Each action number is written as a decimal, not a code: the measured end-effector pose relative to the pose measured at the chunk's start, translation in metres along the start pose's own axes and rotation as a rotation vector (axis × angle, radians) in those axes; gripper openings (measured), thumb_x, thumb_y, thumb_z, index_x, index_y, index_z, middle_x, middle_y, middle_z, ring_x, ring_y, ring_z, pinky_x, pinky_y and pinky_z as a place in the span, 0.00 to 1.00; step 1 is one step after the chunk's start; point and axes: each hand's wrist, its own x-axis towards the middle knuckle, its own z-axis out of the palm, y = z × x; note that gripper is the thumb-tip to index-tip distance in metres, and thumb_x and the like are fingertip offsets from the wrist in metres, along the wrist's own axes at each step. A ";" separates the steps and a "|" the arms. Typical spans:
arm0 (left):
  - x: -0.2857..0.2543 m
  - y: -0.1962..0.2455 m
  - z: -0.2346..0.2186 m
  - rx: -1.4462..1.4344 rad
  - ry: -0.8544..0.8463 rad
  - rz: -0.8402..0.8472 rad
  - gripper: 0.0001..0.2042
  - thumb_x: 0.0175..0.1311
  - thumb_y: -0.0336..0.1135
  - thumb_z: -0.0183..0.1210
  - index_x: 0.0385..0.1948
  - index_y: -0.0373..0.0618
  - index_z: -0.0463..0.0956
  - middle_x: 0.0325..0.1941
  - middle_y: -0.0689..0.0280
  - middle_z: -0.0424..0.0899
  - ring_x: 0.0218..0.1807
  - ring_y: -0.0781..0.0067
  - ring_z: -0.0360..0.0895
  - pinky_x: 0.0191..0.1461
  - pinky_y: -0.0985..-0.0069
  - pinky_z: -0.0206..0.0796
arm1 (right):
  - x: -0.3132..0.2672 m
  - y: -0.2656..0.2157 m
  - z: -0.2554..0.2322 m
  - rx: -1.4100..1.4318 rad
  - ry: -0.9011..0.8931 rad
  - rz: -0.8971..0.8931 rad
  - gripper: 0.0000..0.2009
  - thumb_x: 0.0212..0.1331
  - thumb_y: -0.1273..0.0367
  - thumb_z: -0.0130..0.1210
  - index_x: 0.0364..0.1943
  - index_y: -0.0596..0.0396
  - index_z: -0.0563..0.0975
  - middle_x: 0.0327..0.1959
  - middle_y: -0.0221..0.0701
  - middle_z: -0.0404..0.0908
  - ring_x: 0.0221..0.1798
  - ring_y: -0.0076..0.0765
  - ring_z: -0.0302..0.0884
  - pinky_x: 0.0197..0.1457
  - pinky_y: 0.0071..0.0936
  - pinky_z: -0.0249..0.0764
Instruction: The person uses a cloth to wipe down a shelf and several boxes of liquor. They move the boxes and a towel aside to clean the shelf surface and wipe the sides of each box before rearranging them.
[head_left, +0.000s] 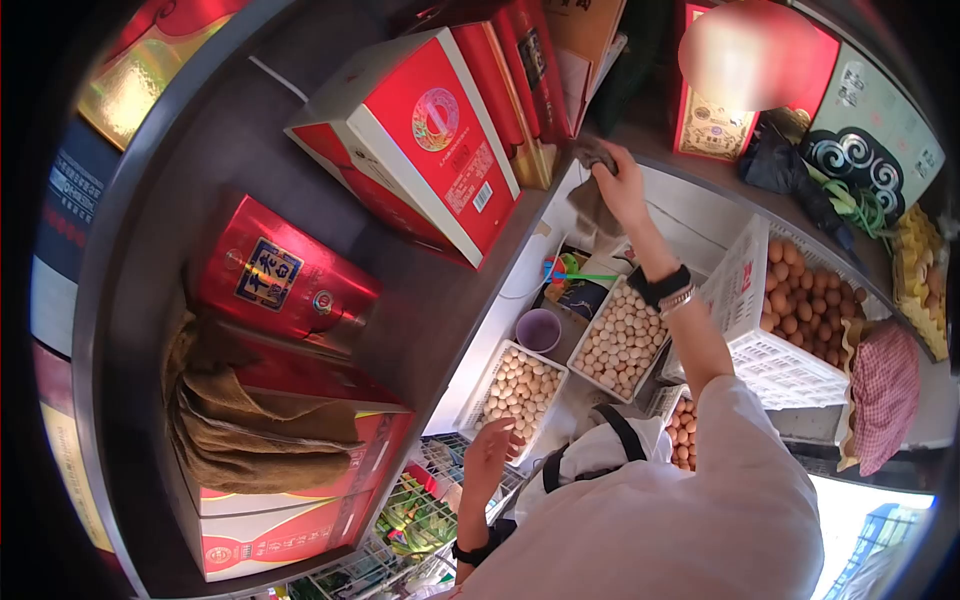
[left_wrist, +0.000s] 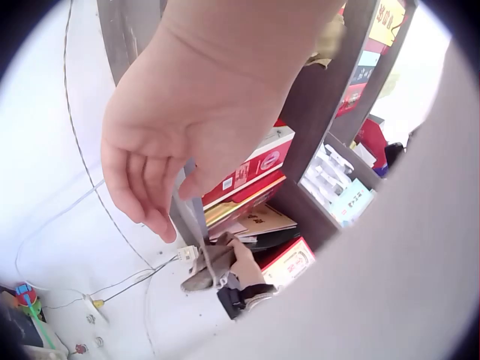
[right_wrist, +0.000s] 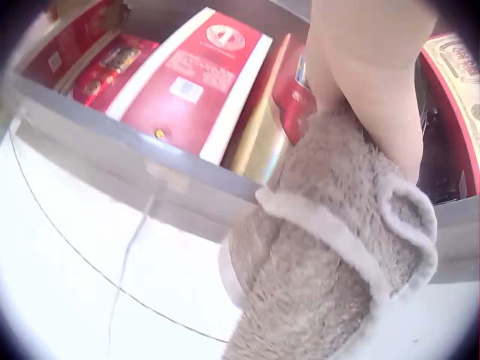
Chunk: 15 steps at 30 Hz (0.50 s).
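First, shelf: red boxes are stood along it, and a brown drape is laid over some of them.
Far corner: a green box and a black bag are set near another red box.
Egg baskets: two are filled with pale eggs and stood side by side, a purple cup being placed just beside them.
Crate: brown eggs are heaped in it; more, lower down, are partly hidden by a sleeve.
Wall: it is crossed by a thin cable, partly blocked from view by the cloth.
Cloth: it is hung from the right hand, near the shelf edge and above the egg baskets.
Right hand: the cloth is grasped in curled fingers, partly covered by its folds.
Left hand: it is relaxed, fingers slightly bent, near one egg basket; whether that is touched cannot be told.
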 end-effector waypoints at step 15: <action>0.043 0.065 0.000 0.243 0.881 0.520 0.08 0.63 0.24 0.47 0.40 0.39 0.74 0.26 0.64 0.80 0.30 0.76 0.76 0.32 0.81 0.65 | -0.079 -0.046 0.039 -0.258 -0.412 -0.386 0.15 0.38 0.76 0.53 0.37 0.55 0.77 0.43 0.31 0.76 0.43 0.44 0.72 0.49 0.36 0.70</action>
